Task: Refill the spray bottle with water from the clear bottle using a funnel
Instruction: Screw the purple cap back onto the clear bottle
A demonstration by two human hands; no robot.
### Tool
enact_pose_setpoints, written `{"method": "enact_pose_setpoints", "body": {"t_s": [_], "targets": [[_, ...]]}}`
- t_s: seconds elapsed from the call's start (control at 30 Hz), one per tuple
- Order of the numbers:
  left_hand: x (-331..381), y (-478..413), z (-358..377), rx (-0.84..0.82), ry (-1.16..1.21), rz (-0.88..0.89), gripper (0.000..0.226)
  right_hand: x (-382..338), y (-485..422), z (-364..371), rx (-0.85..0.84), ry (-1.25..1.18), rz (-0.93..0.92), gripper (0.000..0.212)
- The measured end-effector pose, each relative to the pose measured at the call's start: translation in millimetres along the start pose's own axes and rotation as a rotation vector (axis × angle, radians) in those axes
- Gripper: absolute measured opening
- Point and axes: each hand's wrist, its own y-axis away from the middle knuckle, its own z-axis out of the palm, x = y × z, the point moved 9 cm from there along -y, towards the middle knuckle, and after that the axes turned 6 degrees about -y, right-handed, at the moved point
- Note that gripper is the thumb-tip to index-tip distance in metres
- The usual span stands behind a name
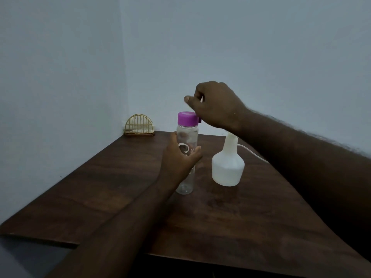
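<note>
Gripping the clear bottle point(187, 137) mid-body with the left hand point(178, 161), upright on the bench point(241, 217) just left of the white spray bottle point(227, 169). Holding the right hand point(217, 106) curled beside the purple cap point(186, 118); impossible to tell whether pinching anything. Best to brace firmly and twist the cap off squarely, without tipping.

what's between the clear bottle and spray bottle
Only bare dark wooden table separates the purple-capped clear plastic bottle and white plastic spray bottle, in the head view.

**A plain room at home, by the look of it**

Bare pale walls point(60, 57) meet in a corner behind a dark wooden tabletop point(241, 217). A gold wire holder point(139, 125) sits at its far left corner, and a white cable point(253, 152) trails along the right edge.
</note>
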Motion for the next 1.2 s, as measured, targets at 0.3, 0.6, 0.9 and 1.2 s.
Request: {"method": "enact_pose_setpoints", "body": {"t_s": [0.3,0.6,0.9,1.2], "targets": [[0.9,0.8,-4.6,0.032,0.003,0.016,0.043,-7.3,15.0,37.4,-0.288,0.08,-0.073,0.044],[1.2,2.0,-2.9,0.063,0.012,0.012,0.041,1.7,21.8,42.1,-0.13,0.165,-0.105,0.053],[0.4,2.7,-0.7,0.104,-0.025,0.022,0.046,-0.9,26.0,38.2,-0.035,0.229,-0.09,0.054],[2.6,3.5,-1.8,0.105,-0.007,0.028,0.043,0.8,22.6,39.3,-0.068,0.211,-0.022,0.054]]}}
